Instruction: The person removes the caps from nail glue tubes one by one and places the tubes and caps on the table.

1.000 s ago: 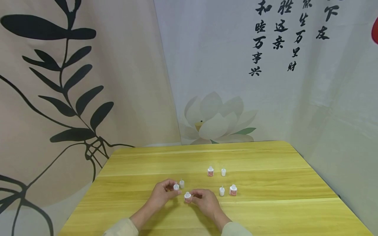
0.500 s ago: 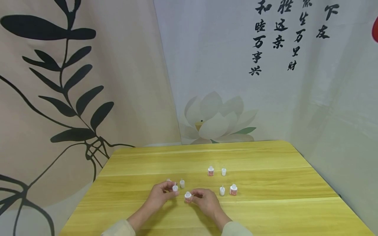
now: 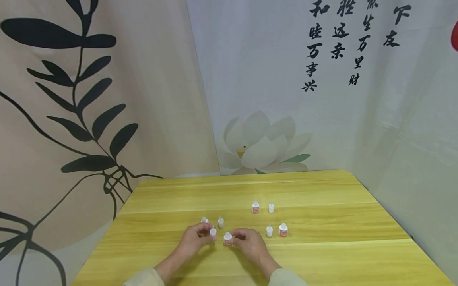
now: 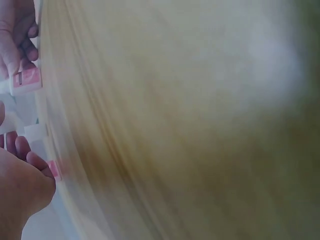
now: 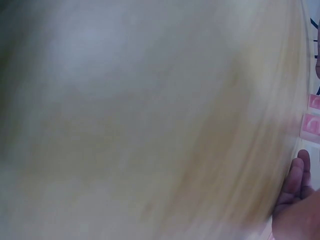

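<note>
My left hand [image 3: 195, 238] pinches a small white cap [image 3: 213, 231] that has a thin stem pointing up. Just to its right, the thumb and fingers of my right hand [image 3: 249, 244] hold a small white bottle [image 3: 228, 238] with a pink label, upright at the tabletop. That bottle [image 4: 26, 81] also shows at the left edge of the left wrist view. Behind my left fingers stands another bottle [image 3: 204, 219], its lower part hidden by the hand. Close beside it is a second stemmed cap [image 3: 220, 223]. The right wrist view catches pink labels [image 5: 311, 125] at its right edge.
On the wooden table [image 3: 322, 262], a bottle [image 3: 255, 207] and a stemmed cap [image 3: 271, 208] stand farther back. Right of my right hand are another cap [image 3: 269, 231] and bottle [image 3: 283, 230]. A printed cloth [image 3: 171, 99] hangs behind the table.
My left hand has drawn slightly down and left with the cap, uncovering the bottle behind it. The cap tilts a little differently now. My right hand and its bottle stay in place.
</note>
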Available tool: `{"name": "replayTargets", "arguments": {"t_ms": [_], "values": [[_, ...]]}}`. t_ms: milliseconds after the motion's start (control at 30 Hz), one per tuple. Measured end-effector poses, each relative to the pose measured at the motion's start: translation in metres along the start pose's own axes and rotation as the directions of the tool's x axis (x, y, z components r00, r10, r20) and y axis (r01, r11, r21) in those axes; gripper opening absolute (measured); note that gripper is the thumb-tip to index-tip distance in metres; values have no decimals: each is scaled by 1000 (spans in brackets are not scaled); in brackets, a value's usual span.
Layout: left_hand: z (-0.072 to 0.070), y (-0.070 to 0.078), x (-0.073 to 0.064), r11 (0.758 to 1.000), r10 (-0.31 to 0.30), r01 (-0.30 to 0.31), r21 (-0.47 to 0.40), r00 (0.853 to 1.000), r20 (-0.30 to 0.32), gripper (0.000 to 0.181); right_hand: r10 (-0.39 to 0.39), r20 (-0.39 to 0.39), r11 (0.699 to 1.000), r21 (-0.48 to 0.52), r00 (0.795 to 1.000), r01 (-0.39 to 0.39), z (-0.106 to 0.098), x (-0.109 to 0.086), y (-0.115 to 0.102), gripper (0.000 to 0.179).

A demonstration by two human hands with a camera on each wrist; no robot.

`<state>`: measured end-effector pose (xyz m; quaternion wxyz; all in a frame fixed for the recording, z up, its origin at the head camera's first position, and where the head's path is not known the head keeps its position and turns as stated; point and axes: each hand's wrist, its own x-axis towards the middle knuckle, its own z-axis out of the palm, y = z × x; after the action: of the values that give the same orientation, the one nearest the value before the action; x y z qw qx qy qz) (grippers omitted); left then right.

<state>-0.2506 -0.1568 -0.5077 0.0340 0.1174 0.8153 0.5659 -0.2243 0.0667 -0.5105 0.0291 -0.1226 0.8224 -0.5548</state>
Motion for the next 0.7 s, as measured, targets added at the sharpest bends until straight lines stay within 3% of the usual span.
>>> {"name": "replayTargets", "arguments": {"t_ms": [700], "values": [[2,-6,-1,998,-4,8,-58,998,64,27,-4,-11,1000,-22,1000,4,0,0,-1,14]]}}
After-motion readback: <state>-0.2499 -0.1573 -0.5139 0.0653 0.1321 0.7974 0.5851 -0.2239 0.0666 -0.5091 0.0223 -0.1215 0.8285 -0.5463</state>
